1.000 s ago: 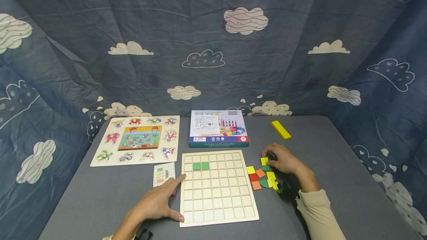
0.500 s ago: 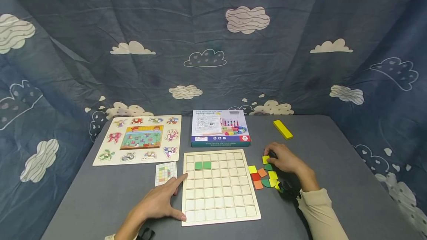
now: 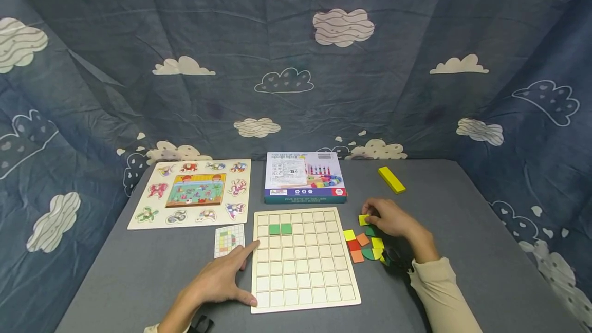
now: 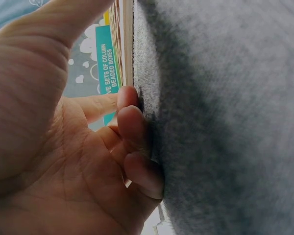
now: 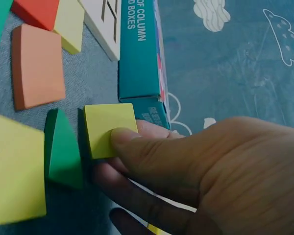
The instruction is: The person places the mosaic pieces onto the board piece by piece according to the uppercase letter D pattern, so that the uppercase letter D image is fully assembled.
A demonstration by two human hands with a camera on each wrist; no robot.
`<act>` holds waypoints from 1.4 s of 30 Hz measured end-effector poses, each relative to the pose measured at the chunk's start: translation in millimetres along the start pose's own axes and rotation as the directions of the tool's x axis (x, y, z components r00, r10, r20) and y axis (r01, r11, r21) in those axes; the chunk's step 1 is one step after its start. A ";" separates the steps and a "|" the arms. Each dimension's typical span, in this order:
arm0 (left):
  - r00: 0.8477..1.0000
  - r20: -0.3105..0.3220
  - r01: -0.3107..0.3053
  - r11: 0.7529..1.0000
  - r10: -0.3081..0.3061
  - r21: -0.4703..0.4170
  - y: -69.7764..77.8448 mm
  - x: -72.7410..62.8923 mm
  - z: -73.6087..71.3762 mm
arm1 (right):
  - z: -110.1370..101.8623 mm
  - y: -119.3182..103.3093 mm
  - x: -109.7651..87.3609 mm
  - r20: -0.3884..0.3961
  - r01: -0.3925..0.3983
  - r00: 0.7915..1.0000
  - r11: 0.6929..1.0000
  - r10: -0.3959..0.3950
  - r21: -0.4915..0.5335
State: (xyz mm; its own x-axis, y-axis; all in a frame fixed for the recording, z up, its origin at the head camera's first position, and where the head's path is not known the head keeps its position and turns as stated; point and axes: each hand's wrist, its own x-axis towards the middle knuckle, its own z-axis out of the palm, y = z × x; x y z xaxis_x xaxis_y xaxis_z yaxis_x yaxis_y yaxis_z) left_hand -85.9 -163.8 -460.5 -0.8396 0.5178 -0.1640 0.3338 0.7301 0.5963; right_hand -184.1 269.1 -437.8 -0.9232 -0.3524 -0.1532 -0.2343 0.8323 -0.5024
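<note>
My right hand (image 3: 390, 218) pinches a yellow square tile (image 5: 107, 122) between thumb and fingers, at the upper end of the loose tile group. Beside it stands a green curved tile (image 5: 63, 152), with an orange tile (image 5: 39, 66) farther off in the right wrist view. My left hand (image 3: 219, 277) rests at the left edge of a wooden grid board (image 3: 302, 271), index fingertip and thumb spread along that edge. Two green square tiles (image 3: 280, 229) sit side by side in the board's second row. A small pattern card (image 3: 229, 239) lies left of the board, near my left fingers.
Red (image 3: 353, 245), orange, yellow and green tiles lie right of the board. Behind it lies a beaded boxes carton (image 3: 305, 179). A sea-animal puzzle board (image 3: 139, 220) is at the back left, a yellow bar (image 3: 391, 180) at the back right.
My right hand has shifted slightly left with the yellow square tile, away from the green tile beside it. The left hand stays at the board's edge.
</note>
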 end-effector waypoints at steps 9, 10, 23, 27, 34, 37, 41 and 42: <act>1.000 -0.006 -0.005 1.000 0.005 -0.003 -0.4 0.3 -0.6 | 4.5 -18.9 11.4 -0.027 0.112 0.993 0.993 -0.111 0.029; 1.000 -0.004 -0.003 1.000 0.003 -0.006 -0.5 0.2 -0.5 | 5.6 -21.6 13.0 -0.029 0.121 0.992 0.992 -0.120 0.031; 1.000 0.004 0.001 1.000 -0.001 -0.014 -1.8 0.1 -0.4 | 25.8 -63.5 35.5 -0.007 0.227 0.974 0.971 -0.227 0.074; 1.000 0.006 0.001 1.000 -0.001 -0.019 -0.9 -0.2 -0.6 | 30.3 -76.0 40.9 0.002 0.262 0.965 0.963 -0.262 0.070; 1.000 0.005 0.006 1.000 -0.006 -0.014 -2.0 -0.7 -0.6 | 37.1 -98.0 47.8 0.001 0.297 0.954 0.949 -0.299 0.101; 1.000 0.009 0.015 1.000 -0.015 -0.021 -1.9 -0.7 -0.4 | 43.9 -102.9 49.5 -0.004 0.316 0.948 0.944 -0.317 0.095; 1.000 0.014 0.020 0.999 -0.020 -0.026 -1.9 0.2 0.2 | 51.4 -105.9 49.5 0.008 0.331 0.943 0.939 -0.333 0.096; 1.000 0.013 0.017 0.999 -0.017 -0.027 -1.9 0.6 0.5 | 52.5 -106.2 49.2 0.011 0.334 0.942 0.938 -0.336 0.092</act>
State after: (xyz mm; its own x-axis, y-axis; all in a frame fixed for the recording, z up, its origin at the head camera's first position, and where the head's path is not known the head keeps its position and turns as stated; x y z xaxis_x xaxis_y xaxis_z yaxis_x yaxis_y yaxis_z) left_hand -86.8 -164.6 -462.2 -0.8393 0.5114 -0.1844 0.3078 0.7267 0.6141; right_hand -188.7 140.9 -436.6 -0.7874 -0.6163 0.0154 -0.5000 0.6238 -0.6007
